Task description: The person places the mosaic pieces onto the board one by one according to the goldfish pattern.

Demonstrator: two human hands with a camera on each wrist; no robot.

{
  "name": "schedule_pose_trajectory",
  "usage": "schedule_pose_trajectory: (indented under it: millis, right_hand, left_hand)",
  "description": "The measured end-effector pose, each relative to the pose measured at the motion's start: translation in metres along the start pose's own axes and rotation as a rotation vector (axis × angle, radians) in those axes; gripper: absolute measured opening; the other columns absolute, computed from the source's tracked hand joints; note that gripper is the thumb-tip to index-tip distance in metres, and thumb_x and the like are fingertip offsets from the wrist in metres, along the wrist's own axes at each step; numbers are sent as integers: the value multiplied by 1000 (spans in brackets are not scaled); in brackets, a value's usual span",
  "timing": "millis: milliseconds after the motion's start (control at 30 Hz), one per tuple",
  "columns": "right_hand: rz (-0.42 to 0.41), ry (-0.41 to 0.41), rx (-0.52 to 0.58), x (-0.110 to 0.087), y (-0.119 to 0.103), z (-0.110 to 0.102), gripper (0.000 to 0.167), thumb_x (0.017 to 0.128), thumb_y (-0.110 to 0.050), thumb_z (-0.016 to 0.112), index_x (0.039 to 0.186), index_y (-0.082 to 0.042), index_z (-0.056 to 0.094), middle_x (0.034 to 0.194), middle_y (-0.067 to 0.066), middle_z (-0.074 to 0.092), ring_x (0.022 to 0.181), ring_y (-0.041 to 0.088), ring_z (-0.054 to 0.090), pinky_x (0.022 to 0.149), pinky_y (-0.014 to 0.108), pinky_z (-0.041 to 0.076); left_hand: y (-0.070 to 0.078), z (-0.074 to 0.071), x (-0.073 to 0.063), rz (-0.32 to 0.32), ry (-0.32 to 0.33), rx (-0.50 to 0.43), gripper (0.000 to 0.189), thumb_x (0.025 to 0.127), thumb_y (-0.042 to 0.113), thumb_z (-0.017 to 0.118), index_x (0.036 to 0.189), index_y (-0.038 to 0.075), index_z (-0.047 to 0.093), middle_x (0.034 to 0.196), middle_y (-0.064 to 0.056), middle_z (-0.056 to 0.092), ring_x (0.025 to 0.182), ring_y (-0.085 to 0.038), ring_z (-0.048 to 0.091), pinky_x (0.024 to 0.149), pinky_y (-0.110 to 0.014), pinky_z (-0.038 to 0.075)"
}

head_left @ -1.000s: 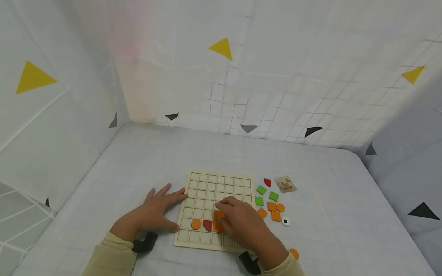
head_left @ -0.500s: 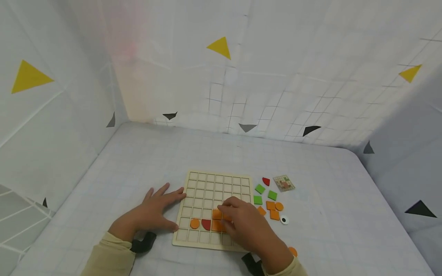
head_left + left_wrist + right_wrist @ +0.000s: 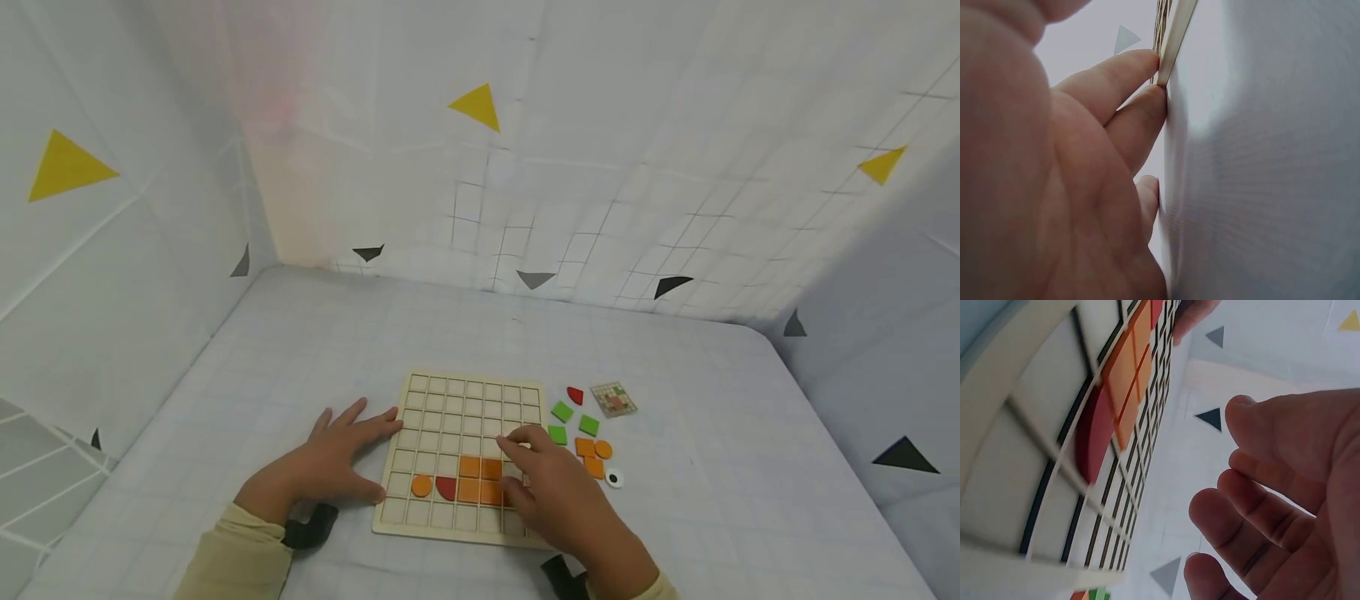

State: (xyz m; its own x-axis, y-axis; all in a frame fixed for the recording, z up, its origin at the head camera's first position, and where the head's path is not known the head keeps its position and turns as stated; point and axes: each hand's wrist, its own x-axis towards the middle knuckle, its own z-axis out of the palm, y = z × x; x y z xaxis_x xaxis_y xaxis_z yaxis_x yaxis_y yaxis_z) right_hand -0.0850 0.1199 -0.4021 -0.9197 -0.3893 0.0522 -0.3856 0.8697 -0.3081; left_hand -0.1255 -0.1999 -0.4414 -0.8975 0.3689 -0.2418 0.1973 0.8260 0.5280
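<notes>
A pale grid board [image 3: 418, 397] lies on the table. My left hand [image 3: 330, 458], fingers spread, rests by its left side; in the left wrist view two fingertips touch the board's edge [image 3: 1177, 40]. On the board sit an orange disc [image 3: 422, 486], a red quarter-round piece [image 3: 446, 488] and a block of orange square tiles [image 3: 469, 467]. My right hand [image 3: 566, 492] hovers just right of these tiles, fingers loosely bent, holding nothing. A second red quarter-round piece [image 3: 1094, 434] shows beside the orange tiles in the right wrist view; the right hand mostly hides it from the head view.
Right of the board lie green tiles [image 3: 562, 411], a red piece [image 3: 575, 396], orange squares [image 3: 593, 468], an orange disc [image 3: 603, 450] and a white eye disc [image 3: 614, 478]. A small pattern card [image 3: 614, 400] lies behind them. White walls [image 3: 360, 150] surround the table.
My right hand has drawn back to the right, off the orange tiles, uncovering more of them. Its arm now hides the loose orange disc near the front. The left hand stays put.
</notes>
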Motion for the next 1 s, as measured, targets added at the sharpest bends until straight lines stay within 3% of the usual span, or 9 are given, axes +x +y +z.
schedule_pose_trajectory:
  millis: [267, 467, 733, 1000]
  right_hand:
    - [108, 48, 33, -12, 27, -7, 59, 89, -26, 79, 144, -16, 59, 136, -4, 54, 96, 7, 61, 79, 28, 58]
    - [279, 60, 50, -22, 65, -22, 66, 88, -17, 78, 149, -12, 52, 145, 10, 47, 104, 22, 64, 85, 42, 60]
    - [502, -140, 86, -29, 109, -25, 47, 88, -12, 76, 133, -14, 67, 133, 10, 62, 103, 25, 64, 85, 49, 60]
    - [562, -190, 153, -24, 120, -12, 34, 84, -14, 79, 118, -13, 75, 120, 4, 69, 94, 20, 63, 86, 48, 59]
  left_hand:
    - [-1, 1, -1, 1, -4, -9, 95, 68, 43, 91, 152, 27, 50, 166, 9, 33, 159, -38, 6, 122, -69, -7]
    - [0, 2, -1, 0, -2, -8, 95, 68, 43, 91, 152, 28, 49, 166, 10, 32, 159, -37, 5, 122, -69, -6]
    - [2, -1, -1, 4, -2, -5, 96, 68, 43, 91, 152, 27, 48, 166, 8, 32, 158, -39, 6, 122, -69, -6]
    - [3, -2, -2, 11, -3, -10, 96, 69, 43, 90, 153, 27, 48, 166, 7, 32, 158, -40, 5, 121, -71, -6]
